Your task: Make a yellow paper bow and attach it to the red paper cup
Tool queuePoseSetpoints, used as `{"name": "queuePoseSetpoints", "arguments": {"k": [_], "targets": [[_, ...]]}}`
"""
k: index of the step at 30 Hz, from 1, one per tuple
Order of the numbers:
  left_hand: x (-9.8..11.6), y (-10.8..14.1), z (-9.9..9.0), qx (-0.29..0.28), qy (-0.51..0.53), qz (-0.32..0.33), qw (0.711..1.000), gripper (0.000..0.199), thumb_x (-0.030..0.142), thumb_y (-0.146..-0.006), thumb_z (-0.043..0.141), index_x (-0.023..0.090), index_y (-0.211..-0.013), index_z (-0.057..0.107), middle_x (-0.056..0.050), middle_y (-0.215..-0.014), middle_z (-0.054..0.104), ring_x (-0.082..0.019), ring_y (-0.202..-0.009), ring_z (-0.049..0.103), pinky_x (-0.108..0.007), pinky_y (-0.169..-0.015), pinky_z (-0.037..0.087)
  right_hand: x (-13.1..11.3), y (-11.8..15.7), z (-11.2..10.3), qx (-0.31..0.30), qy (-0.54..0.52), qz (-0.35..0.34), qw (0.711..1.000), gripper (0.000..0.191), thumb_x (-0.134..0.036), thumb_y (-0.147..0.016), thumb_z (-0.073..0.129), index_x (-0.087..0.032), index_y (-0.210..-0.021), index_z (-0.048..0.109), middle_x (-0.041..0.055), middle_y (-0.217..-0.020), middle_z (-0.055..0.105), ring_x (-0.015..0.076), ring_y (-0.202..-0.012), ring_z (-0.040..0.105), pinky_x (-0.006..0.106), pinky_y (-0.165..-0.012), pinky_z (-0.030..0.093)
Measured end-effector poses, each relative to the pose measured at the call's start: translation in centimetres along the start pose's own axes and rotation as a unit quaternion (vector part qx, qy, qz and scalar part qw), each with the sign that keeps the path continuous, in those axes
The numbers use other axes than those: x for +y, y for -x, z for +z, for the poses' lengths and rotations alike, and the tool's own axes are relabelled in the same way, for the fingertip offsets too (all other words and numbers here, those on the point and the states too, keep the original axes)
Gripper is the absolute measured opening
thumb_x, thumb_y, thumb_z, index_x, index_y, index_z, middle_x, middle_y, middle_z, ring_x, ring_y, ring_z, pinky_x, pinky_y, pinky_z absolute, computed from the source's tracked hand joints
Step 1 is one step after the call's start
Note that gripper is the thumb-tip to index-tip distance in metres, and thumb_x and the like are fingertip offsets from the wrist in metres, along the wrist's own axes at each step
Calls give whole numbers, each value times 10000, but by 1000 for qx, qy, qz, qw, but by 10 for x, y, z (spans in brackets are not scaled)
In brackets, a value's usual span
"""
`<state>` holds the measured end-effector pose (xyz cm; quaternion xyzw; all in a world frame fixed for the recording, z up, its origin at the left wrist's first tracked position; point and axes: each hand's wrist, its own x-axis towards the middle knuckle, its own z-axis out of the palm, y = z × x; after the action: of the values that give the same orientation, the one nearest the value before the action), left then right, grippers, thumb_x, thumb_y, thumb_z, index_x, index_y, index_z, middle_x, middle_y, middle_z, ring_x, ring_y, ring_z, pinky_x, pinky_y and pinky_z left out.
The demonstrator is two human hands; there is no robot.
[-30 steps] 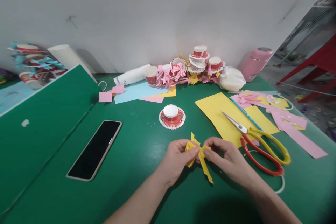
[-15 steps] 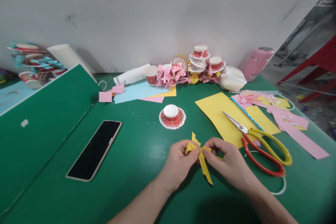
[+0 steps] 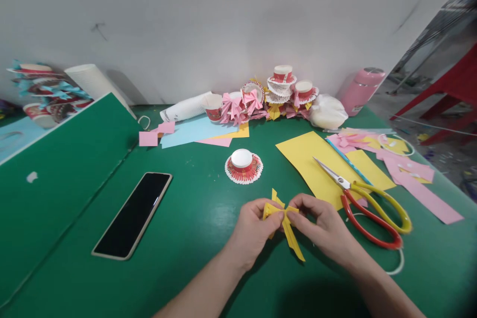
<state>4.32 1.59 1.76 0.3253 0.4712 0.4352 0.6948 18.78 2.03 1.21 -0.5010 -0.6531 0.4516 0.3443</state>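
Note:
Pinched between both hands is a yellow paper bow (image 3: 292, 241) with folded loops and two tails, one pointing up and away, the longer one hanging toward me. My left hand (image 3: 255, 228) grips its left loop between thumb and fingers. On the other side, my right hand (image 3: 318, 221) pinches the bow near its centre and right loop; the fingertips behind the paper are hidden. Beyond the hands, a small hat made from a paper cup (image 3: 244, 166) rests on the green table, with a white top and a fringed red-and-white brim.
Scissors (image 3: 346, 184) with red and yellow handles lie on yellow paper (image 3: 305, 159) beside a blue pencil-like stick (image 3: 348, 161). A phone (image 3: 132, 216) lies left. Finished cup hats (image 3: 282, 82), stacked paper cups (image 3: 186, 106) and a pink bottle (image 3: 361, 90) line the wall. Pink strips (image 3: 428, 198) lie right.
Both hands keep their pinch on the bow, and its lower tail has swung slightly to the right. The whole view has shifted a little.

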Motion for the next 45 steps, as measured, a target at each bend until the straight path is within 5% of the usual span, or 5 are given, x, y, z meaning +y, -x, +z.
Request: {"name": "queuePoseSetpoints", "arguments": {"k": [7,19,26,31,45], "targets": [[-9,-2,3,33,39,19,998,168,270,-597,709,136,-620,610,25,-538,551,-77,-519,470,-219,-533,358,8,-2,4,16,-70,13,997,202,-360,-812,509,-179,-728,541,-8,-638,517,126,-581,484,239,-526,393],[1,2,-2,-94,126,-28,987,220,324,-723,619,119,-778,678,-38,-671,652,-132,-640,588,-252,-660,438,9,-7,-4,-15,-207,53,977,197,-390,-787,556,-193,-794,562,-15,-576,595,144,-521,584,258,-505,450],[0,1,-2,-34,204,-18,978,286,354,-774,558,109,-803,700,-74,-807,692,-169,-772,611,-270,-754,432,11,-5,-12,159,-66,-38,984,345,-389,-793,538,-262,-1114,547,62,-1180,547,234,-1098,486,360,-853,410],[0,-2,-1,-38,242,45,968,337,370,-824,465,163,-1026,637,-71,-1013,660,-200,-1002,548,-306,-874,378,11,0,-4,304,-84,-25,949,222,-380,-775,565,-210,-918,559,55,-892,592,194,-819,560,315,-687,456],[-11,16,5,-28,129,118,984,469,463,-800,484,275,-1229,495,-13,-1365,421,-190,-1293,266,-306,-1049,214,-7,-13,23,140,-340,57,928,237,-385,-672,689,-194,-792,616,23,-781,611,163,-740,566,279,-684,465]]}}
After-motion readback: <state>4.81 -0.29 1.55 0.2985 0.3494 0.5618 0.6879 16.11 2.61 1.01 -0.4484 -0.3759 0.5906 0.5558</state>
